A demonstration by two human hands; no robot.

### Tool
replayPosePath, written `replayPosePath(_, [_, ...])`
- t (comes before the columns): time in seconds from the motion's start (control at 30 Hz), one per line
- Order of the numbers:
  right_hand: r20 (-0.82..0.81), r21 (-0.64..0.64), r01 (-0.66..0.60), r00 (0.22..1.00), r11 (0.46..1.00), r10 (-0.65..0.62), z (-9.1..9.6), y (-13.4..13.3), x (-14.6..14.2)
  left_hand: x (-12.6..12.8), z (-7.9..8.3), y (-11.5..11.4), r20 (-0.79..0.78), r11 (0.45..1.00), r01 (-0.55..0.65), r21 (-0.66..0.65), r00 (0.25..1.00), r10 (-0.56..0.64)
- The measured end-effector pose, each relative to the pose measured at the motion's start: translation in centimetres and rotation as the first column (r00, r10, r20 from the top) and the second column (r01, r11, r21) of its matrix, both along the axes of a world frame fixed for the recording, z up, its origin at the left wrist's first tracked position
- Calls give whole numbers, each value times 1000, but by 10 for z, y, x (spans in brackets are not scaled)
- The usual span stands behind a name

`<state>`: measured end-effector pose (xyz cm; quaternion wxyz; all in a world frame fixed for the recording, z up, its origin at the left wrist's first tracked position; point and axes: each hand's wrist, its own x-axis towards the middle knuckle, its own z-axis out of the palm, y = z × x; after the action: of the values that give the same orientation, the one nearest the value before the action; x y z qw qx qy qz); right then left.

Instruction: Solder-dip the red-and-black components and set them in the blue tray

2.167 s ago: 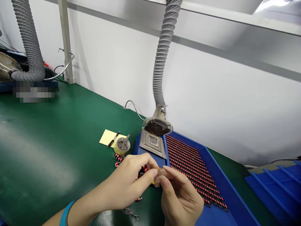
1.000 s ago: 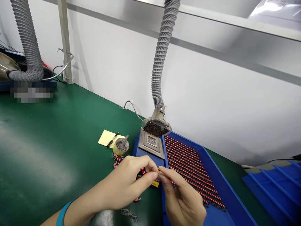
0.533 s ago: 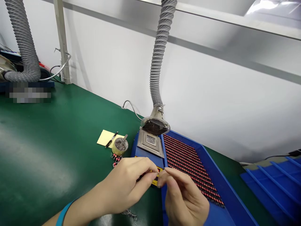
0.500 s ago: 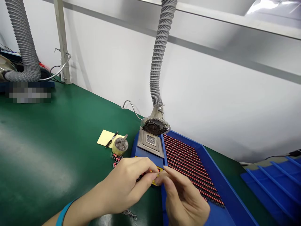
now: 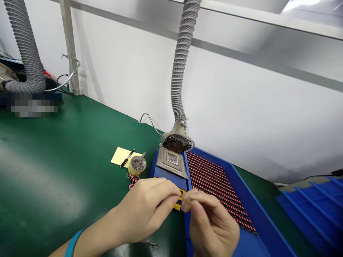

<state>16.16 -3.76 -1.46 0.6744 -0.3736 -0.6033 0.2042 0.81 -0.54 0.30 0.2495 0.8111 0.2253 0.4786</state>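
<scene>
Yellow-and-red small part [image 5: 179, 198] pinched in my L hand [image 5: 146, 208] fingers, R hand [image 5: 211, 225] fingers clenched right against it, just beside blue plastic tray [image 5: 257, 203] w/ rows of red-black comps [image 5: 214, 185], above green worktop [image 5: 66, 150].

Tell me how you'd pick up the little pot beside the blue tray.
Grip the pot around its round outer wall, coming from the left: it is short and open-topped, a scoop leans out of it, and the blue tray crowds its right side.
</scene>
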Motion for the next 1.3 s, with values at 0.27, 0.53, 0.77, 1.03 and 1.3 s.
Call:
replayPosePath(0.27, [346, 78, 184, 917, 980, -199, 0, -4, -2, 4, -2, 0, -70, 994, -17, 104, 997, 25])
replayPosePath(0.53, [-91, -46, -32, 995, 998, 28, 0, -1, 2, 3, -2, -2, 5, 998, -34, 62, 999, 34])
replayPosePath(0.77, [248, 160, 20, 967, 987, -59, -2, -1, 5, 0, 3, -1, 20, 964, 97, -246, 995, -95])
replayPosePath(1.03, [-183, -248, -335, 938, 909, 296, 3, -1, 0, 6, -3, -2, -26, 993, -15, 118, 999, 18])
replayPosePath(1.3, [174, 101, 13, 984, 995, -31, -2, -1, 3, 2, 2, -2, 32, 1000, 19, -5, 999, -19])
